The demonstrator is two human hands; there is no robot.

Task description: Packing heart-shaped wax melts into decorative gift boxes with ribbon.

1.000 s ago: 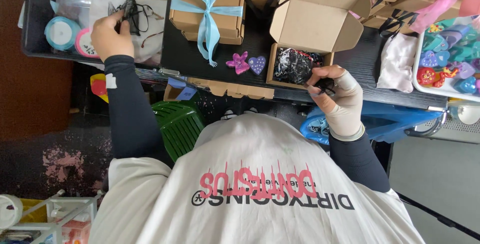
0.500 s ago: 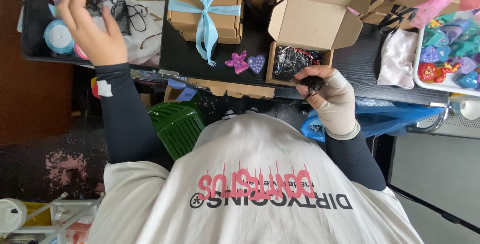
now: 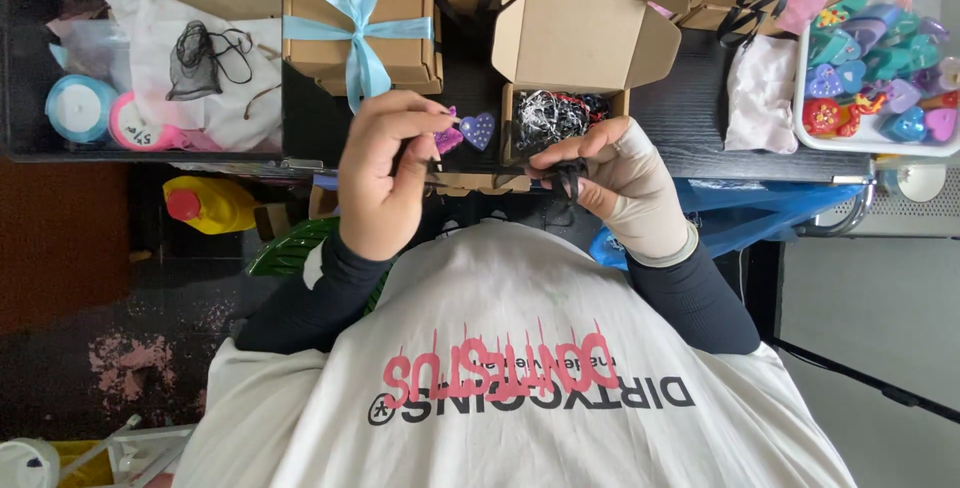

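Black cord (image 3: 568, 180) pinched between both hands (image 3: 385, 173) — near cardboard box (image 3: 575, 48).

Even, soft daylight-like light from above, bright on the white printed T-shirt (image 3: 520, 368) and the open brown cardboard box (image 3: 585, 28). Dark black tabletop (image 3: 700, 118) swallows detail. Floor at left sits in deep shadow. Mild glare on the white plastic tray (image 3: 880, 143) rim. Slight wide-angle stretch at corners. Focus mostly sharp; fingertips a bit soft.
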